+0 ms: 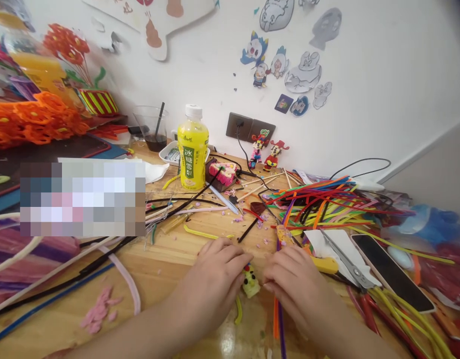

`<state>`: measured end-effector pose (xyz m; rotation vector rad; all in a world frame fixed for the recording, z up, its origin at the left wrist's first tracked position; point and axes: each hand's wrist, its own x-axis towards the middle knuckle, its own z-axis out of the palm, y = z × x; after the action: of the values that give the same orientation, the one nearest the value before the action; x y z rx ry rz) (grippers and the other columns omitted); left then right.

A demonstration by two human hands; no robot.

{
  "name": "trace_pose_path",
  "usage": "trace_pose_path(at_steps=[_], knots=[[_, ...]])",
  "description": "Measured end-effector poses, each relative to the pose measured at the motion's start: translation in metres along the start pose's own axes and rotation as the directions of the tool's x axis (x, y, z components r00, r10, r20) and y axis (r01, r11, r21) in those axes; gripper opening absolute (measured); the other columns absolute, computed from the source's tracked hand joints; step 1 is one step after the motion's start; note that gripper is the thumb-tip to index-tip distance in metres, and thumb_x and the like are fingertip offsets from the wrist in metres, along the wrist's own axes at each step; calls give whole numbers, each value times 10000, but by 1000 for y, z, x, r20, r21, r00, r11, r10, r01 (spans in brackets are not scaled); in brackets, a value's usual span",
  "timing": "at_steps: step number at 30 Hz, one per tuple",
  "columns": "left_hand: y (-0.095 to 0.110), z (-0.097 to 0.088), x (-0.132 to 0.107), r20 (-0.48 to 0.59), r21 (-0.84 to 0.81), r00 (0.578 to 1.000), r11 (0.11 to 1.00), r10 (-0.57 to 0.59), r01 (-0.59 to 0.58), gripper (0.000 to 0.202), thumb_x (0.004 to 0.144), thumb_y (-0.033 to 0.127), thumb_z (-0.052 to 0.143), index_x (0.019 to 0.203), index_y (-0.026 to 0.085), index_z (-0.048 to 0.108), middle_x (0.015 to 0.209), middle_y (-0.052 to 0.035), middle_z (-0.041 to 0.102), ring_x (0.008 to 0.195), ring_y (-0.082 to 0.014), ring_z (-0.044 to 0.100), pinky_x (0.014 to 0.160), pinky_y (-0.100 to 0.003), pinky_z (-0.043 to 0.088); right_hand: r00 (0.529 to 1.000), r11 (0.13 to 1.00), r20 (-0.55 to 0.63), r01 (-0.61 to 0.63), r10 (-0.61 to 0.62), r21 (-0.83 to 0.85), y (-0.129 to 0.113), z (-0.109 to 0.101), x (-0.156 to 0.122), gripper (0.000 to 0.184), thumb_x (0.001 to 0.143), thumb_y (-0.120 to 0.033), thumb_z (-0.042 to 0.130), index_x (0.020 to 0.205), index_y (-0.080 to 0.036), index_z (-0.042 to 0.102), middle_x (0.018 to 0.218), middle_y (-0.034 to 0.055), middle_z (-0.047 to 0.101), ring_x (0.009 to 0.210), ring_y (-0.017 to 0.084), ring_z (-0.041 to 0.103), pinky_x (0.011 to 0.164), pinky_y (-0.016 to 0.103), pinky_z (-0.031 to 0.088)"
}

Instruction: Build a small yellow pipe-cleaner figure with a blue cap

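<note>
A small yellow figure (pixel 251 284) with dark eye-like dots and a bit of red shows between my two hands, just above the table. My left hand (pixel 223 267) is curled against its left side, fingers closed on it. My right hand (pixel 292 276) is close on its right, with bent fingers pressed together; what they pinch, if anything, is hidden. A yellow pipe cleaner (pixel 238 310) sticks out below my left hand. Orange and purple pipe cleaners (pixel 279 326) run under my right hand.
A pile of coloured pipe cleaners (pixel 327 202), scissors (pixel 345 262) and a phone (pixel 392 271) lie on the right. Behind stand a yellow drink bottle (pixel 193 149), a cup of dark liquid (pixel 155 134) and two small figurines (pixel 274 154). Pink scraps (pixel 101 309) lie at left.
</note>
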<state>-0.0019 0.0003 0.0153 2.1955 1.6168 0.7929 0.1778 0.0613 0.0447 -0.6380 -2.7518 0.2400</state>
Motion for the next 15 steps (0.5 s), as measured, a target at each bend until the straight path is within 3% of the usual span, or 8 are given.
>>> trace_pose_path(at_steps=[8,15], knots=[[0,2,2,66,-9,998,1000,12,-12,219,835,159,489,1020,227,585,943,-54,602,906,-232,490,796,-395,408,999,996,10,39,-38,-82,5,5,-3,202,884,-135,395,753,-202,534,735,14,548,710,167,454,715,307,360],[-4,8,2,42,-11,998,999,49,-48,249,861,134,429,1046,218,572,927,-54,600,883,-215,486,785,-367,395,997,990,80,-12,1,141,3,2,-6,170,880,-137,410,756,-209,502,771,18,558,750,166,476,690,285,396]])
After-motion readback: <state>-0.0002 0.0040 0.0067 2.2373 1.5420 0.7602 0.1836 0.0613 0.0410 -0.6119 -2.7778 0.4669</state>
